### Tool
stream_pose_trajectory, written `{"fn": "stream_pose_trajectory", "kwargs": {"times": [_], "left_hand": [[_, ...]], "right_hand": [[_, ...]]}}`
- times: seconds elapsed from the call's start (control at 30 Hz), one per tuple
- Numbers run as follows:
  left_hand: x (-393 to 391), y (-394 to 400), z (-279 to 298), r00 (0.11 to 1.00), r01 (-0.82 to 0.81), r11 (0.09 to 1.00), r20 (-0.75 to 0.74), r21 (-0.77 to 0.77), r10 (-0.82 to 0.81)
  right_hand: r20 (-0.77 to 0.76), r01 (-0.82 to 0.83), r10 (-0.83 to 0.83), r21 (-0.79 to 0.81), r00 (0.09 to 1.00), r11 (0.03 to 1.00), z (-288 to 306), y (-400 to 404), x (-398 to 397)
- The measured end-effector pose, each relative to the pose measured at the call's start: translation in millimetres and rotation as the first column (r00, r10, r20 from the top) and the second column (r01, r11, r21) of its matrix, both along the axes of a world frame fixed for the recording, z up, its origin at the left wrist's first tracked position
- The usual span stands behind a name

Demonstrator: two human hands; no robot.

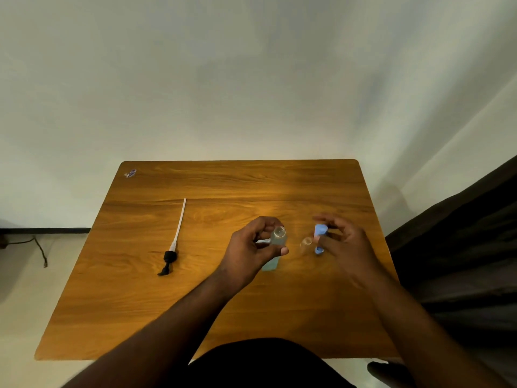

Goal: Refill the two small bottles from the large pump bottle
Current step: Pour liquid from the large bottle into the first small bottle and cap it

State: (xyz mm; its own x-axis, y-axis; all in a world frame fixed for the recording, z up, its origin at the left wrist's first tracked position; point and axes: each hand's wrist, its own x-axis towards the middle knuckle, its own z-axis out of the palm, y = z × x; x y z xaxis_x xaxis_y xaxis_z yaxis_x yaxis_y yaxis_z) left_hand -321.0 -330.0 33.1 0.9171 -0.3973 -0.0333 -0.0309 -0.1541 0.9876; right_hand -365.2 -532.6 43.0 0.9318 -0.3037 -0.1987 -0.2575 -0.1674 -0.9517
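Left hand (pixel 251 247) fingers wrap the open large bottle (pixel 275 245). Right hand (pixel 345 242) fingers pinch a blue cap (pixel 319 231). A small bottle (pixel 305 244) stands between the hands on the worktop (pixel 195 303).

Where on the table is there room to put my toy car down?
Bare wood lies between the pump head and the left hand, along the far edge of the table, and near you. It is crowded around the large bottle and right hand.

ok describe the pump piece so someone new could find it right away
Start at the wooden table and look at its left half, well away from both hands. The pump head lies flat there, alone: a black nozzle with a long white tube pointing toward the far edge, unlike the clear and blue bottles.
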Motion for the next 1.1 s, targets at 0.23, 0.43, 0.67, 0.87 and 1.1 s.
{"fn": "stream_pose_trajectory", "kwargs": {"times": [0.23,0.43,0.67,0.87,1.1], "left_hand": [[4.3,-4.5,17.8,1.000,0.017,0.999,0.025,-0.035,-0.016],[5.8,-6.8,28.1,0.999,0.027,0.998,0.047,-0.053,-0.024],[10.2,-5.7,30.4,0.995,0.061,0.997,0.078,-0.044,-0.058],[13.4,-6.4,29.2,0.985,0.081,0.996,0.158,-0.035,-0.074],[20.3,-11.5,36.7,0.979,0.100,0.994,0.181,-0.032,-0.093]], "right_hand": [[0.245,-0.320,0.448,-0.424,0.860,0.847,79.8,14.6,11.8],[0.127,-0.382,0.678,-0.745,0.724,0.547,90.4,14.6,26.2],[-0.003,-0.458,0.708,-0.765,0.706,0.453,103.0,21.7,37.2],[-0.180,-0.376,0.526,-0.879,0.831,0.293,110.2,30.4,41.3],[-0.282,-0.585,0.639,-0.742,0.715,0.327,140.0,14.5,42.6]]}}
